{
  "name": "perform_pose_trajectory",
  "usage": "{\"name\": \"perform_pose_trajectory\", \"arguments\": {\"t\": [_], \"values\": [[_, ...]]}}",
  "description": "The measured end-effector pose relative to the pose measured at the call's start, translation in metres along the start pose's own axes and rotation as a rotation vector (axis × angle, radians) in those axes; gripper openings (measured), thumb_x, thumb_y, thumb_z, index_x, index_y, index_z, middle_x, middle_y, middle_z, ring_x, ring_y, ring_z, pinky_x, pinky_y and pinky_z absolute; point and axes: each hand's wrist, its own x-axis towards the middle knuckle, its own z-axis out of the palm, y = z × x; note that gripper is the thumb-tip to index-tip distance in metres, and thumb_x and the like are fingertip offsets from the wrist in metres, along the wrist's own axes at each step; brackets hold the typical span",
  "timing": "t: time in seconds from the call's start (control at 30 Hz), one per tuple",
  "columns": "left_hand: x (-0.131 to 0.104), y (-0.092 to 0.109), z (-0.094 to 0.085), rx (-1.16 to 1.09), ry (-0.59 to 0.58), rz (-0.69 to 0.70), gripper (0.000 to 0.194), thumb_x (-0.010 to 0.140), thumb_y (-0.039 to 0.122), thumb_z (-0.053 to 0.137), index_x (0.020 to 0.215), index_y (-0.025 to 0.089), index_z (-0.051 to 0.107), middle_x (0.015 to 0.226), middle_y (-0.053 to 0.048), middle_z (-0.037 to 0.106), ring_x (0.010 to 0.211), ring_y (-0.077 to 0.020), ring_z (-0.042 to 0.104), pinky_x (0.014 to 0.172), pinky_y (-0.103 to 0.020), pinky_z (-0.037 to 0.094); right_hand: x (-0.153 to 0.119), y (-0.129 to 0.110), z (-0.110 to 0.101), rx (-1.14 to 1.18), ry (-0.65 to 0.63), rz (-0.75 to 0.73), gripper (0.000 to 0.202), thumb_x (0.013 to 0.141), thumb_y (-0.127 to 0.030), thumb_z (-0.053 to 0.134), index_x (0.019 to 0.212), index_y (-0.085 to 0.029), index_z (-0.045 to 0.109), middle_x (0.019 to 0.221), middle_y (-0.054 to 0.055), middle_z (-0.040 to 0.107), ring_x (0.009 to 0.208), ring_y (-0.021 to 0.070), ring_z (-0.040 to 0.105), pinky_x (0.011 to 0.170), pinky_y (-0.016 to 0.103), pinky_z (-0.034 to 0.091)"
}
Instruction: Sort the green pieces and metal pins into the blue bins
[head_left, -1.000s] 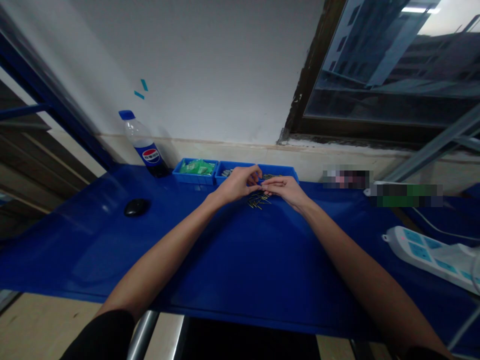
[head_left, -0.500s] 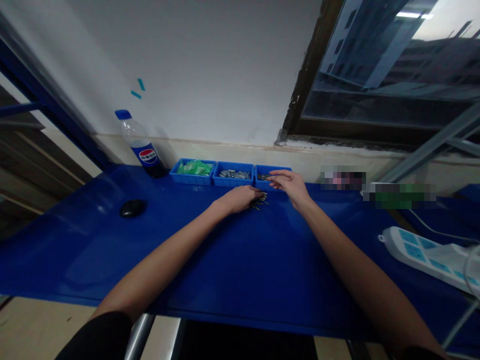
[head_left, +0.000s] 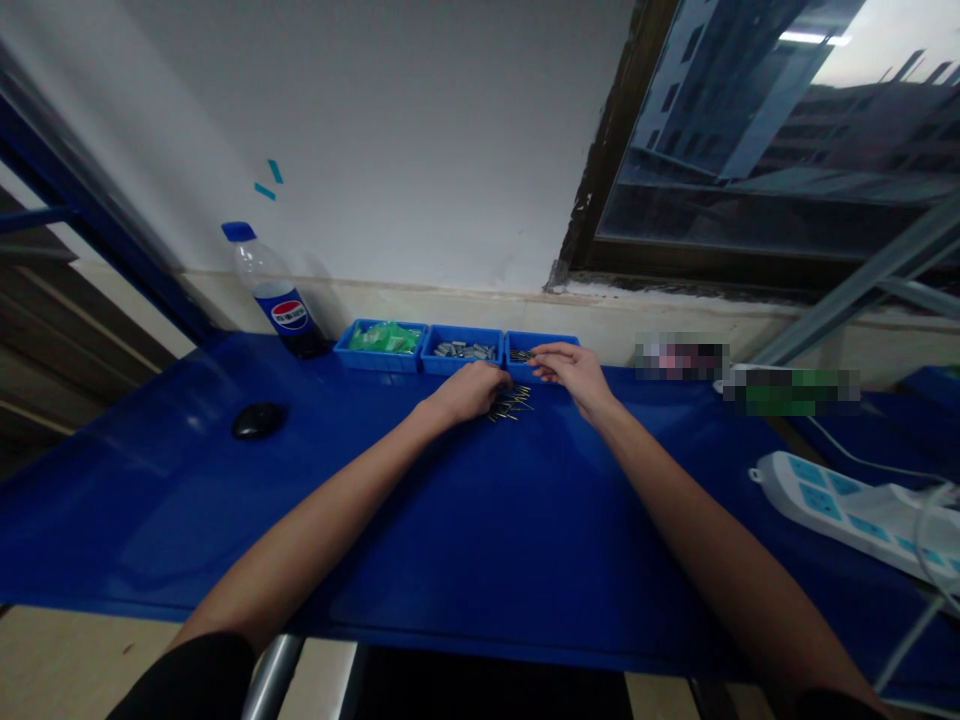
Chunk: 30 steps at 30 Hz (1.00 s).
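A small pile of thin brass-coloured screws (head_left: 513, 403) lies on the blue table in front of the right-hand blue bin (head_left: 564, 340). My left hand (head_left: 474, 392) is at the pile's left edge, its fingers curled down; what they hold, if anything, is hidden. Just right of the pile, my right hand (head_left: 576, 380) hovers at the front of that bin with thumb and fingers drawn together. Anything between those fingertips is too small to make out. More dark thin pieces show inside the bin, partly covered by my right hand.
Left of that bin stand a blue bin of grey metal cylinders (head_left: 466, 350) and one with green plastic packets (head_left: 385, 337). A cola bottle (head_left: 289, 315) stands by the wall. A black mouse (head_left: 257, 420) lies at left, a white power strip (head_left: 840, 505) at right.
My left hand has drawn slightly left, and more of the screw pile now shows beside it. My right hand stays by the right-hand bin. The view has shifted a little.
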Motion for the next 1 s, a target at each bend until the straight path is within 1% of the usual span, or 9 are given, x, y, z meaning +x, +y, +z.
{"name": "perform_pose_trajectory", "arguments": {"t": [0.1, 0.17, 0.27, 0.4, 0.5, 0.6, 0.7, 0.83, 1.0], "values": [[0.001, 0.0, -0.002, 0.026, 0.012, -0.007, 0.046, 0.082, -0.002, 0.054, 0.12, 0.015, 0.073, 0.095, -0.01, 0.077, 0.086, -0.0206, 0.073, 0.082, -0.032, 0.056, 0.0, 0.0, 0.0, 0.013, -0.004, 0.0, 0.019, 0.073, -0.027, 0.076, 0.089, -0.017, 0.076, 0.083, 0.007, 0.079, 0.068, 0.0146, 0.068, 0.065, 0.027, 0.052], [0.003, 0.002, -0.005, 0.001, 0.063, 0.021, 0.048, 0.082, -0.002, 0.054, 0.124, 0.015, 0.071, 0.095, -0.009, 0.077, 0.086, -0.0197, 0.072, 0.084, -0.032, 0.056, 0.001, 0.0, 0.0, 0.008, -0.008, -0.001, 0.019, 0.073, -0.028, 0.076, 0.089, -0.018, 0.076, 0.083, 0.007, 0.079, 0.069, 0.0149, 0.068, 0.065, 0.027, 0.052], [0.004, 0.006, -0.012, -0.085, 0.171, 0.045, 0.045, 0.082, 0.001, 0.056, 0.122, 0.015, 0.072, 0.098, -0.008, 0.077, 0.086, -0.0177, 0.071, 0.086, -0.032, 0.056, 0.001, 0.001, 0.0, -0.003, -0.011, -0.007, 0.018, 0.074, -0.029, 0.076, 0.089, -0.018, 0.076, 0.084, 0.007, 0.079, 0.07, 0.0155, 0.068, 0.065, 0.028, 0.052], [0.006, 0.012, -0.019, -0.264, 0.258, 0.02, 0.04, 0.084, 0.005, 0.059, 0.12, 0.016, 0.072, 0.095, -0.005, 0.076, 0.079, -0.0138, 0.069, 0.079, -0.028, 0.057, 0.001, 0.002, -0.001, -0.015, -0.035, -0.016, 0.019, 0.074, -0.03, 0.076, 0.09, -0.019, 0.076, 0.083, 0.007, 0.079, 0.07, 0.016, 0.069, 0.064, 0.027, 0.052], [0.007, 0.013, -0.019, -0.421, 0.281, -0.014, 0.029, 0.084, 0.01, 0.064, 0.111, 0.014, 0.073, 0.09, -0.005, 0.076, 0.077, -0.0132, 0.071, 0.076, -0.026, 0.058, 0.0, 0.002, -0.001, -0.041, -0.081, -0.019, 0.021, 0.076, -0.033, 0.076, 0.092, -0.019, 0.076, 0.085, 0.008, 0.079, 0.071, 0.0163, 0.069, 0.063, 0.027, 0.052], [0.007, 0.013, -0.019, -0.541, 0.287, -0.074, 0.012, 0.081, 0.018, 0.073, 0.092, 0.012, 0.074, 0.085, -0.007, 0.077, 0.075, -0.0144, 0.073, 0.074, -0.026, 0.059, 0.0, 0.003, -0.001, -0.067, -0.121, -0.011, 0.021, 0.077, -0.033, 0.076, 0.093, -0.019, 0.077, 0.086, 0.008, 0.079, 0.072, 0.0167, 0.07, 0.063, 0.028, 0.052], [0.007, 0.013, -0.019, -0.592, 0.295, -0.129, 0.016, 0.079, 0.027, 0.079, 0.081, 0.012, 0.074, 0.078, -0.007, 0.077, 0.072, -0.0159, 0.074, 0.07, -0.027, 0.06, 0.0, 0.004, 0.0, -0.071, -0.143, 0.007, 0.02, 0.076, -0.031, 0.078, 0.092, -0.019, 0.077, 0.084, 0.008, 0.079, 0.071, 0.0168, 0.07, 0.063, 0.028, 0.052], [0.007, 0.014, -0.021, -0.676, 0.316, -0.177, 0.02, 0.079, 0.03, 0.08, 0.086, 0.012, 0.075, 0.076, -0.008, 0.078, 0.072, -0.0173, 0.075, 0.068, -0.027, 0.061, -0.001, 0.003, 0.0, -0.051, -0.186, 0.037, 0.02, 0.078, -0.033, 0.079, 0.093, -0.019, 0.078, 0.085, 0.008, 0.079, 0.073, 0.0171, 0.072, 0.065, 0.028, 0.053], [0.006, 0.016, -0.023, -0.737, 0.298, -0.183, 0.021, 0.085, 0.027, 0.072, 0.1, 0.012, 0.075, 0.088, -0.011, 0.081, 0.081, -0.0189, 0.078, 0.077, -0.03, 0.064, -0.004, -0.001, 0.001, 0.035, -0.219, 0.1, 0.023, 0.078, -0.035, 0.081, 0.095, -0.02, 0.077, 0.088, 0.009, 0.08, 0.074, 0.0172, 0.072, 0.068, 0.03, 0.055]]}}
